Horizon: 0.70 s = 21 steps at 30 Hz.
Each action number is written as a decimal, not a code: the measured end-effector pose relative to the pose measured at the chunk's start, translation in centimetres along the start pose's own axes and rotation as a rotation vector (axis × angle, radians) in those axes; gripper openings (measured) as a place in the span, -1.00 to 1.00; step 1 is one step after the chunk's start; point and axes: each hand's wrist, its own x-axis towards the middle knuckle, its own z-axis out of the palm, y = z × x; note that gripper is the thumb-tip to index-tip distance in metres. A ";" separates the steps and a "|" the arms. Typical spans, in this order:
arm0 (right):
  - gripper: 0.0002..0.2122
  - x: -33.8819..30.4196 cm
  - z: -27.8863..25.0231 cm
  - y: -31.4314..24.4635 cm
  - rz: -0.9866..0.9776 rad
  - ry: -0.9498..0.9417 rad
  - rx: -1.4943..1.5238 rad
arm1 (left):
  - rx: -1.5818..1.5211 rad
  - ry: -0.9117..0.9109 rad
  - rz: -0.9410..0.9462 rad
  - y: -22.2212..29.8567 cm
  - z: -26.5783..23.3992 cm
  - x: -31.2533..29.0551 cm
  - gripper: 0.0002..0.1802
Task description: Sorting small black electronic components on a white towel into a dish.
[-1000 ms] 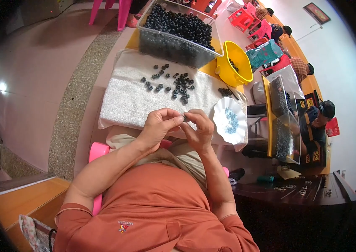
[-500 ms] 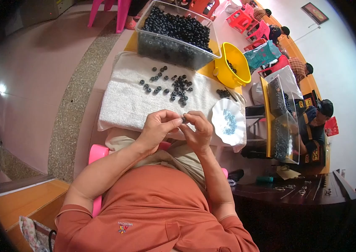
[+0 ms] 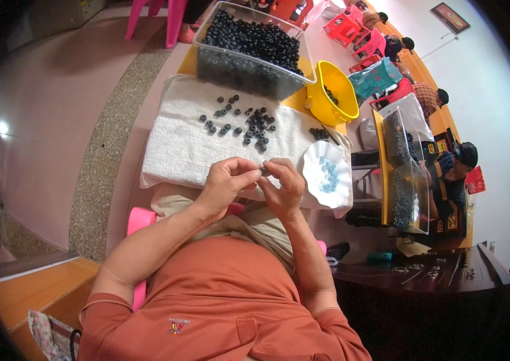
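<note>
Over the near edge of the white towel [image 3: 171, 150], my left hand [image 3: 228, 180] and my right hand [image 3: 285, 185] meet fingertip to fingertip. Between them they pinch a small black bead [image 3: 262, 171], mostly covered by the fingers. Several loose black beads [image 3: 258, 123] lie scattered on the towel beyond my hands. Just right of my right hand sits a white scalloped dish [image 3: 342, 159] with tiny light-blue pieces [image 3: 328, 174] in it, too small to make out.
A clear plastic bin [image 3: 243, 78] full of black beads stands at the far side, beside a yellow tub [image 3: 321, 99] holding some. A small bead cluster [image 3: 319, 133] lies near the dish. To the right, a co-worker [image 3: 456, 168] sits by clear bins [image 3: 408, 192].
</note>
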 end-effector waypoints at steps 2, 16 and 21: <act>-0.66 0.0 0.2 0.0 0.005 0.023 0.012 | -0.001 0.003 -0.005 0.1 0.1 -0.1 -0.87; -0.70 0.0 -0.3 0.5 -0.047 0.001 -0.050 | 0.016 -0.007 -0.027 0.2 0.2 0.1 -0.84; -0.68 0.0 -0.1 0.3 -0.039 -0.003 0.025 | 0.007 -0.005 -0.035 0.1 0.0 0.0 -0.87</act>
